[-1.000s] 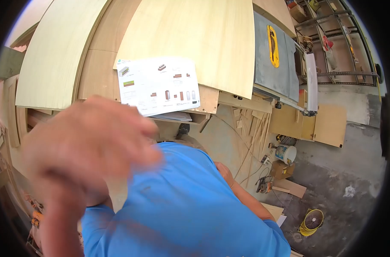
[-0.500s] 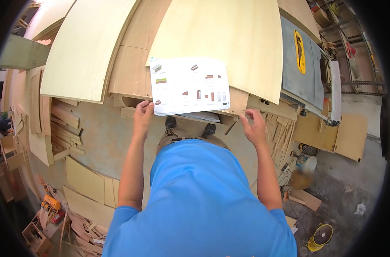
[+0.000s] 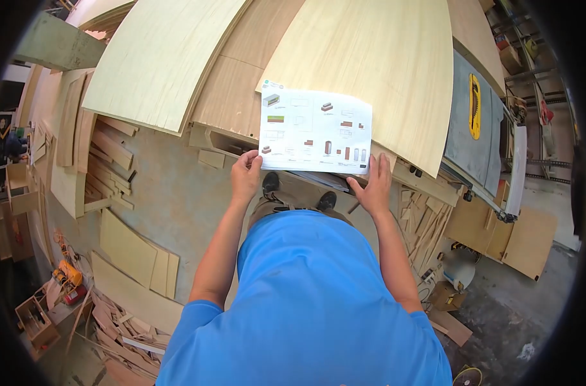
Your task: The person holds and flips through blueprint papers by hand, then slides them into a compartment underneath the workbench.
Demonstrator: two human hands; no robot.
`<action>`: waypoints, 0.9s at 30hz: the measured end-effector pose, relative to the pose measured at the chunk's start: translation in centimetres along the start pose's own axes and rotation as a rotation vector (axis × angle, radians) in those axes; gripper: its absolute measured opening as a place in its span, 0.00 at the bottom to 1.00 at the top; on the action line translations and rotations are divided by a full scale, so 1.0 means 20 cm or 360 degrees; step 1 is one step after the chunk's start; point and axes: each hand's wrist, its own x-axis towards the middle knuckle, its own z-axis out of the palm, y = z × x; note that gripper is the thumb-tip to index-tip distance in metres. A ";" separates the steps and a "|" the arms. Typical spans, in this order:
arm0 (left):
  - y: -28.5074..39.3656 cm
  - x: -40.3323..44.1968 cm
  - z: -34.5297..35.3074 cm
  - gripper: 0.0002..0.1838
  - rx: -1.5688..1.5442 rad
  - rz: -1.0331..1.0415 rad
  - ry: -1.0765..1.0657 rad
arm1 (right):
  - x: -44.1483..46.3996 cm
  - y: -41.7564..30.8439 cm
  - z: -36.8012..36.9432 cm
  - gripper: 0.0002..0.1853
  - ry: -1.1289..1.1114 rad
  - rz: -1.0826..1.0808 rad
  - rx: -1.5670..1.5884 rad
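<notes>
Left hand point(image 3: 245, 179) curled at the near-left corner of the printed sheet point(image 3: 315, 132), grip unclear! Right hand point(image 3: 373, 192) splayed at the near-right, sheet between them (lettering too small to read)

I have both arms point(image 3: 219, 254) reaching forward — left hand point(image 3: 245, 175) with fingers bent close to the thumb, right hand point(image 3: 374, 187) fanned out — thumb spread inward.

The wooden worktop point(image 3: 227, 96) carries a left pale panel point(image 3: 164, 61) and a right pale panel point(image 3: 364, 61), brown surface showing between them; a printed sheet point(image 3: 315, 132) lies at the front edge, overlapping the right panel's near corner.
</notes>
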 end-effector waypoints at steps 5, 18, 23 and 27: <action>-0.01 0.01 0.01 0.16 0.0011 -0.0081 -0.0014 | -0.01 0.02 0.02 0.45 0.0051 -0.0058 -0.0045; 0.01 0.02 0.01 0.14 0.0120 0.0009 0.0054 | -0.01 0.05 0.06 0.40 0.0135 -0.0041 0.0009; 0.04 0.01 0.00 0.14 0.0167 -0.0034 0.0053 | -0.01 0.05 0.06 0.40 0.0164 -0.0035 0.0022; 0.05 0.00 0.00 0.15 0.0206 0.0001 0.0042 | 0.00 0.02 0.05 0.41 0.0171 0.0003 0.0070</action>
